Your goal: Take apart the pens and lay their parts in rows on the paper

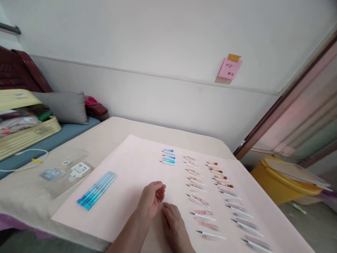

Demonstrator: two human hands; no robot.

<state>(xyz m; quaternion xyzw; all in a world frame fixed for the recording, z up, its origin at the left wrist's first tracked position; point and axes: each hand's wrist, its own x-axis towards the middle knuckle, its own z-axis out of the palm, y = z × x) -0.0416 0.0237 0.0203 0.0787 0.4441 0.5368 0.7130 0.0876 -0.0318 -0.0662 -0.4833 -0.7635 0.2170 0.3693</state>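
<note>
My left hand is above the pink sheet, its fingers curled in toward the palm. Just right of it, my right hand is bent downward with its fingers together. Whatever either hand may hold is hidden by the fingers. To the left lie several assembled blue pens side by side. Beyond my hands are short blue pen parts with dark-tipped refills. On the right, one column of pale pink pen parts and refills runs beside another column with brown and greyish pen parts.
A clear plastic bag with a white label lies left of the sheet. Farther left are an open yellow case, a white cable and a grey pillow. A yellow bin stands right of the table. A pink note hangs on the wall.
</note>
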